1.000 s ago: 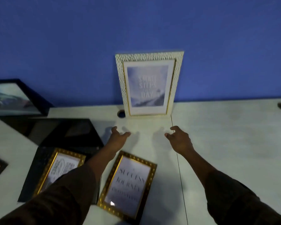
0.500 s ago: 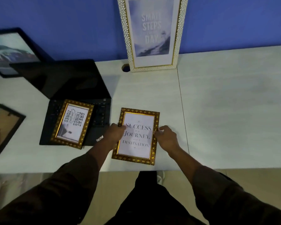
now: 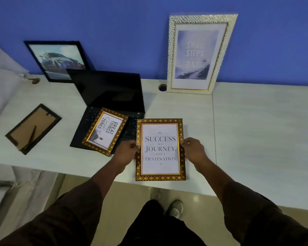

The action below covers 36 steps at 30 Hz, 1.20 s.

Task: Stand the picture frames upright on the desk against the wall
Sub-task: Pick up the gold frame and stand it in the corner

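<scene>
Gold-patterned rectangular frame with the "Success is a Journey" print [image 3: 160, 149]: held face-up at the front edge of the white desk [image 3: 260, 132], its near end jutting past the edge over the floor; whether it touches the desk I cannot tell.
Left hand [image 3: 127, 152]: closed on the frame's left side, thumb on the front border.
Right hand [image 3: 192, 150]: closed on the right side, pinching the border the same way.
Risk in the grip: both hands hold mid-height by thin edges; a smooth border could slide, and the frame would likely fall to the floor rather than the desk.
Risk at the wall: stood too steep it may tip forward; too shallow and its foot could skid on the slick desktop.
Smaller gold frame with the "Great Things" print [image 3: 105, 131]: lies flat on the keyboard of the open black laptop [image 3: 110, 96], just beside the left hand; a careless sweep could knock it.
White scale-textured frame [image 3: 201, 54]: leaning upright on the blue wall [image 3: 132, 23]; a bump while placing nearby might topple it.
Black frame with the car picture [image 3: 58, 60]: also leaning, behind the laptop.
Black frame lying face-down [image 3: 33, 128]: well apart, left, not yet stood.
</scene>
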Each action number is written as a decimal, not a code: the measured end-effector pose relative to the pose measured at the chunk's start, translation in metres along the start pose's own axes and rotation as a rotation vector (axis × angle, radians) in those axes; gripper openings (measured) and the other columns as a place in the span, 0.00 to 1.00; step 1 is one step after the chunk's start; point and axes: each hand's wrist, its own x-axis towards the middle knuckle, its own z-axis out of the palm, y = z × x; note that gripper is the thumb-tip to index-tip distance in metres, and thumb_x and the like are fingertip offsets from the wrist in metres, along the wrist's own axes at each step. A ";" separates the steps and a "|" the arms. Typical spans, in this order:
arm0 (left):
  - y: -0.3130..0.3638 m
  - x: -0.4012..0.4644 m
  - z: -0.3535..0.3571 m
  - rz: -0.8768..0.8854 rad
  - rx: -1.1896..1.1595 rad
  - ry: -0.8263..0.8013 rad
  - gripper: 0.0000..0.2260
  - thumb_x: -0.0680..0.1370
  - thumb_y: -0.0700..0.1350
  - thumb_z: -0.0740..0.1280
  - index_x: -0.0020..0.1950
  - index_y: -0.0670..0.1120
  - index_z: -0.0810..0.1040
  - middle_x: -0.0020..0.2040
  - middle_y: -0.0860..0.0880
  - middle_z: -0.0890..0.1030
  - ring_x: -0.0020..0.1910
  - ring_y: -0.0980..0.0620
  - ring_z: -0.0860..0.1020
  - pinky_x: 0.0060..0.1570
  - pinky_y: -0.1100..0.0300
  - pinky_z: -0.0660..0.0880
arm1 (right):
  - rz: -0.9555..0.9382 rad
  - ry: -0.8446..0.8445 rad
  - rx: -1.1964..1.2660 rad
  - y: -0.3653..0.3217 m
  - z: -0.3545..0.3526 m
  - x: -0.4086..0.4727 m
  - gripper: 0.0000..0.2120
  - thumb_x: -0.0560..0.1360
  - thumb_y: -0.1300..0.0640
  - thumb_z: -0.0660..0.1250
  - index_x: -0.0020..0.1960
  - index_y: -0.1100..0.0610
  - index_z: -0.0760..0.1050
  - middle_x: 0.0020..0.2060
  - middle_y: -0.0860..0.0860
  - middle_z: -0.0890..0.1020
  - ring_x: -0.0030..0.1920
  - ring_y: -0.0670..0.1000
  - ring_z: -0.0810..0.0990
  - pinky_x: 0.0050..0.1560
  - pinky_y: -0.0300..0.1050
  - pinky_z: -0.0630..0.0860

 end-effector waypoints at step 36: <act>-0.131 -0.035 -0.592 0.009 -0.368 0.927 0.07 0.77 0.41 0.69 0.49 0.42 0.87 0.45 0.46 0.87 0.47 0.47 0.84 0.50 0.55 0.80 | -0.886 -0.303 -0.461 -0.424 0.576 -0.084 0.11 0.80 0.54 0.63 0.60 0.52 0.81 0.54 0.54 0.81 0.54 0.55 0.81 0.55 0.52 0.78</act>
